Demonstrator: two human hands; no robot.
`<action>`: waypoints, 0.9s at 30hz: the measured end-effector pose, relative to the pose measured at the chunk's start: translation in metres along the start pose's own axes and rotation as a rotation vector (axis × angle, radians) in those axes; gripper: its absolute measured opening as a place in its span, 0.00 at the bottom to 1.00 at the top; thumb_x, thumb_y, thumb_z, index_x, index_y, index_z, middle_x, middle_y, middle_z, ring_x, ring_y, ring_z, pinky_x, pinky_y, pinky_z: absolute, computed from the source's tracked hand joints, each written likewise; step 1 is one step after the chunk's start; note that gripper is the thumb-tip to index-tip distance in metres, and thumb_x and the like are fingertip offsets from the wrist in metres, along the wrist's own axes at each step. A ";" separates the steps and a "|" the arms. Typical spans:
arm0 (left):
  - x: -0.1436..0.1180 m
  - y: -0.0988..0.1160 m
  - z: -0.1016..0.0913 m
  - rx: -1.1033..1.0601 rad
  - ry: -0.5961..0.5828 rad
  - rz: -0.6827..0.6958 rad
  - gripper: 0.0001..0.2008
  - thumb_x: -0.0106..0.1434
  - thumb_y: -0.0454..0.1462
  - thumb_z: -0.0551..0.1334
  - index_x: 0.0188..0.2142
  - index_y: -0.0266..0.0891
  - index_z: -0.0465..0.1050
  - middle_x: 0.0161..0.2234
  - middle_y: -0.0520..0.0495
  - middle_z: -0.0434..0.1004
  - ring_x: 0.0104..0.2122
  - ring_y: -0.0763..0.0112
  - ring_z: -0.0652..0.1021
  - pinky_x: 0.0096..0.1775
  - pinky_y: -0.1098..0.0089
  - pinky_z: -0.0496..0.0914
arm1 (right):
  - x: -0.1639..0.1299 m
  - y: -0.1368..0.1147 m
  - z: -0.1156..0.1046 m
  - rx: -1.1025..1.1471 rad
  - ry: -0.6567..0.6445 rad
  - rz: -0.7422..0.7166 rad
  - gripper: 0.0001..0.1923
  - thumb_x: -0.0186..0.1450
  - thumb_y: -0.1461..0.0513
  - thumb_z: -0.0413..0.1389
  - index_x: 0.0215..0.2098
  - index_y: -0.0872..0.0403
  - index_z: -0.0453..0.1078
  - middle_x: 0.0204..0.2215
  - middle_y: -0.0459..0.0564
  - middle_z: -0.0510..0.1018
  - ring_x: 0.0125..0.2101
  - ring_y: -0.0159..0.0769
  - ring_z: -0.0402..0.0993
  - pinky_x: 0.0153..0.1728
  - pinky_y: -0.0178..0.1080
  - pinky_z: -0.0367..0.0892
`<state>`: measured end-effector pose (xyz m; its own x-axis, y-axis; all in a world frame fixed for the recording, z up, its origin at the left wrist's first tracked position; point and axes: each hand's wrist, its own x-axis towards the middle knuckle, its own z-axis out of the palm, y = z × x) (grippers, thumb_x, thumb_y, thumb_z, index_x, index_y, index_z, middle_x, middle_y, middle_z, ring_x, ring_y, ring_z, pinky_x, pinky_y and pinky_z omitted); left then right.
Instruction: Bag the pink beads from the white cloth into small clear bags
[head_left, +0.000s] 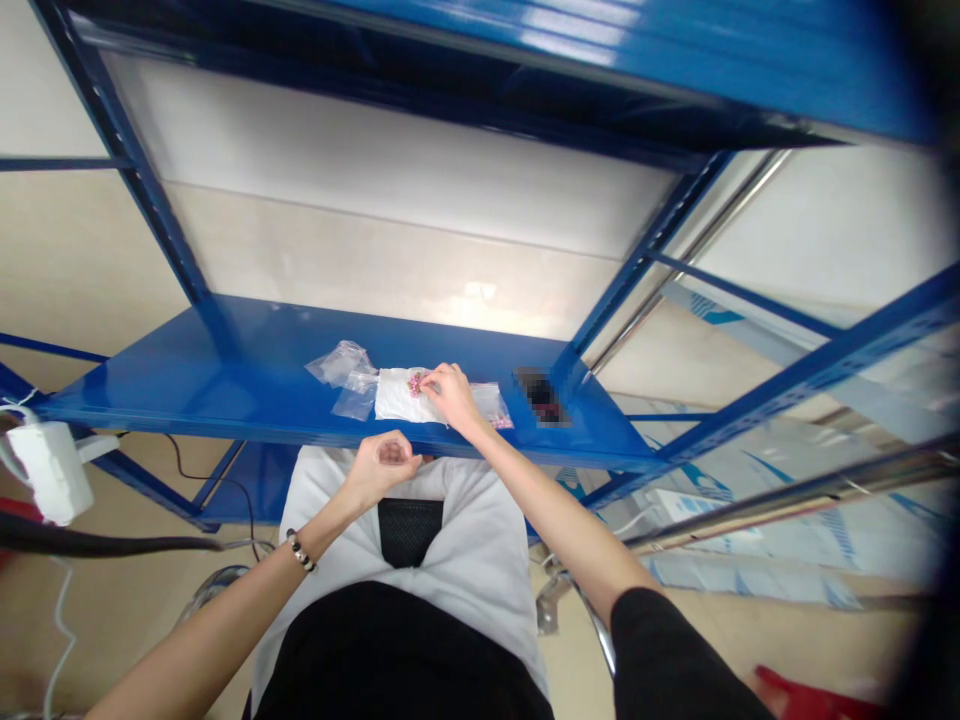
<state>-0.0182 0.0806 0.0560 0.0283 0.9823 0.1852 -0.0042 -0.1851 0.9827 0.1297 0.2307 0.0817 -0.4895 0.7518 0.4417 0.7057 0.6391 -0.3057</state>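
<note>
A white cloth or tissue (394, 398) lies on the blue shelf, with a little heap of small pink and multicoloured pieces (415, 383) on it. My right hand (452, 392) rests over the cloth, thumb and fingertips pinched at the heap's edge; whatever is between them is too small to name. Just in front of the shelf edge, above my lap, my left hand (385, 462) is curled with thumb and fingers brought together. I cannot make out what it holds. A clear bag of small pink pieces (495, 408) lies to the right of the cloth, partly behind my right wrist.
Clear plastic bags (345, 365) lie left of the cloth. A dark, pixelated flat object (541, 395) is to the right. Blue uprights and an upper shelf (487, 60) frame the blue shelf board (225, 375). A white power strip (51, 470) hangs at left.
</note>
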 end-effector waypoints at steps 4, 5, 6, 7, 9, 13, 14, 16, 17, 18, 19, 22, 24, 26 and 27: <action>0.002 -0.002 -0.003 0.038 0.018 0.036 0.13 0.52 0.37 0.69 0.23 0.37 0.65 0.19 0.55 0.67 0.19 0.79 0.67 0.24 0.77 0.61 | -0.001 -0.011 0.004 -0.012 -0.011 -0.073 0.05 0.65 0.62 0.58 0.35 0.53 0.77 0.37 0.51 0.74 0.42 0.40 0.64 0.44 0.41 0.60; 0.002 -0.003 -0.003 0.043 0.029 0.039 0.13 0.52 0.37 0.68 0.23 0.37 0.65 0.19 0.55 0.68 0.20 0.79 0.67 0.25 0.77 0.62 | -0.002 -0.012 0.004 -0.020 -0.005 -0.074 0.06 0.65 0.62 0.58 0.35 0.53 0.77 0.37 0.51 0.74 0.42 0.41 0.64 0.44 0.41 0.60; 0.003 -0.002 -0.004 0.047 0.038 0.039 0.13 0.52 0.38 0.68 0.23 0.37 0.65 0.19 0.55 0.68 0.20 0.79 0.68 0.25 0.76 0.62 | -0.004 -0.013 0.004 -0.028 0.002 -0.071 0.06 0.66 0.62 0.57 0.35 0.53 0.77 0.37 0.52 0.74 0.42 0.41 0.64 0.44 0.41 0.60; 0.003 -0.002 -0.004 0.052 0.044 0.036 0.13 0.52 0.38 0.68 0.23 0.37 0.65 0.19 0.54 0.68 0.20 0.78 0.68 0.25 0.76 0.63 | -0.006 -0.014 0.005 -0.035 0.011 -0.064 0.07 0.66 0.61 0.57 0.35 0.53 0.77 0.37 0.52 0.74 0.41 0.42 0.63 0.44 0.42 0.59; 0.002 0.000 -0.004 0.066 0.049 0.029 0.13 0.52 0.39 0.69 0.22 0.37 0.65 0.20 0.54 0.69 0.21 0.77 0.69 0.26 0.76 0.64 | -0.010 -0.013 0.007 -0.049 0.026 -0.042 0.07 0.66 0.61 0.57 0.35 0.53 0.78 0.37 0.52 0.74 0.41 0.42 0.63 0.44 0.43 0.59; 0.000 0.003 -0.002 0.097 0.031 0.041 0.12 0.52 0.39 0.68 0.23 0.37 0.67 0.20 0.53 0.69 0.22 0.77 0.69 0.27 0.75 0.64 | -0.013 -0.011 0.011 -0.060 0.033 -0.019 0.06 0.64 0.61 0.59 0.35 0.53 0.78 0.38 0.52 0.75 0.40 0.43 0.63 0.43 0.43 0.59; 0.000 0.003 -0.002 0.099 0.028 0.046 0.12 0.52 0.39 0.68 0.23 0.37 0.67 0.21 0.53 0.69 0.22 0.77 0.69 0.27 0.75 0.64 | -0.012 -0.011 0.011 -0.059 0.032 -0.015 0.05 0.64 0.61 0.59 0.35 0.53 0.78 0.37 0.52 0.75 0.40 0.43 0.64 0.43 0.43 0.59; 0.000 0.002 -0.001 0.092 0.029 0.049 0.12 0.52 0.39 0.68 0.23 0.37 0.67 0.21 0.53 0.70 0.22 0.77 0.70 0.27 0.75 0.64 | -0.010 -0.014 0.008 -0.050 0.035 -0.002 0.05 0.64 0.63 0.59 0.34 0.53 0.78 0.36 0.52 0.75 0.40 0.43 0.64 0.43 0.43 0.60; 0.000 0.002 -0.001 0.084 0.032 0.045 0.12 0.52 0.40 0.68 0.23 0.37 0.67 0.21 0.53 0.70 0.22 0.76 0.70 0.27 0.75 0.64 | -0.009 -0.017 0.004 -0.036 0.041 0.005 0.06 0.64 0.63 0.58 0.33 0.53 0.78 0.36 0.52 0.75 0.40 0.43 0.64 0.43 0.43 0.60; 0.001 0.002 -0.001 0.074 0.038 0.038 0.12 0.52 0.40 0.68 0.23 0.37 0.67 0.21 0.53 0.70 0.22 0.76 0.70 0.27 0.75 0.64 | -0.009 -0.022 -0.001 -0.011 0.052 0.008 0.06 0.65 0.63 0.58 0.33 0.53 0.78 0.36 0.52 0.75 0.40 0.42 0.65 0.43 0.43 0.60; 0.001 0.001 -0.001 0.064 0.045 0.030 0.12 0.52 0.40 0.68 0.23 0.37 0.67 0.21 0.53 0.69 0.21 0.77 0.70 0.26 0.75 0.64 | -0.009 -0.028 -0.007 0.027 0.068 0.004 0.06 0.65 0.63 0.58 0.34 0.53 0.78 0.36 0.52 0.75 0.40 0.42 0.65 0.44 0.44 0.60; 0.003 0.002 -0.002 0.033 0.062 -0.003 0.12 0.51 0.39 0.69 0.23 0.37 0.66 0.19 0.54 0.69 0.20 0.77 0.69 0.25 0.75 0.64 | -0.019 -0.054 -0.030 0.192 0.109 -0.051 0.05 0.65 0.61 0.58 0.35 0.53 0.77 0.36 0.51 0.76 0.41 0.41 0.67 0.45 0.44 0.62; 0.004 0.002 -0.002 0.008 0.067 -0.015 0.12 0.51 0.38 0.68 0.22 0.37 0.66 0.18 0.55 0.68 0.19 0.78 0.69 0.25 0.75 0.64 | -0.030 -0.073 -0.043 0.294 0.093 -0.109 0.05 0.65 0.60 0.59 0.33 0.52 0.77 0.35 0.49 0.76 0.41 0.40 0.68 0.46 0.44 0.62; 0.004 0.004 -0.003 -0.021 0.087 -0.013 0.11 0.51 0.37 0.67 0.22 0.37 0.65 0.18 0.55 0.67 0.19 0.78 0.68 0.25 0.75 0.65 | -0.043 -0.088 -0.050 0.364 0.029 -0.167 0.05 0.64 0.60 0.60 0.33 0.52 0.77 0.35 0.48 0.76 0.41 0.39 0.69 0.47 0.43 0.63; 0.003 0.005 -0.003 -0.037 0.103 -0.011 0.10 0.50 0.36 0.67 0.23 0.37 0.66 0.19 0.55 0.67 0.19 0.78 0.68 0.25 0.76 0.65 | -0.049 -0.092 -0.050 0.386 -0.003 -0.181 0.04 0.64 0.61 0.60 0.33 0.52 0.77 0.34 0.48 0.76 0.41 0.38 0.69 0.46 0.42 0.63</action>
<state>-0.0208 0.0829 0.0613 -0.0743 0.9824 0.1712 -0.0410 -0.1745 0.9838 0.1144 0.1268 0.1309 -0.5898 0.6219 0.5151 0.3649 0.7743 -0.5170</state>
